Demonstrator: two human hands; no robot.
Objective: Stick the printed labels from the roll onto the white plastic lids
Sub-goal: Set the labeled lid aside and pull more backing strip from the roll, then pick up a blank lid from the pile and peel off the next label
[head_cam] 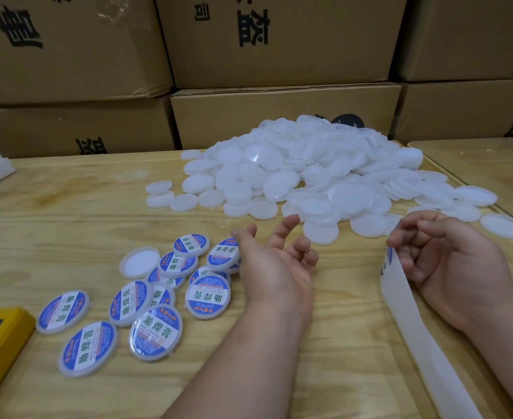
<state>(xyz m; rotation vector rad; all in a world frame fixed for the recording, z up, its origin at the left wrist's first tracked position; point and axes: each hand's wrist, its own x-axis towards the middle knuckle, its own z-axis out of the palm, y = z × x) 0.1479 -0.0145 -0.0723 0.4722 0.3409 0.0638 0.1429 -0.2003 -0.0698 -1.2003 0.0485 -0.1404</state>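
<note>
Left hand (275, 261) hangs open, palm up, holding nothing, just right of the labelled lids (155, 332); right hand (439, 255) pinches the label strip (400, 300). We reach next for a blank lid from the white pile (309, 164) beyond, then center the label.

Bare table (77, 219) left; lid heap (309, 164) perhaps blocks reach

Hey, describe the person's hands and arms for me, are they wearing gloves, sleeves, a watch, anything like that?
Nothing is worn. The left hand and right hand are bare, without gloves, and no rings show. Both forearms are uncovered down to the bottom edge of the picture: no sleeves, watch or wristband in view.
</note>
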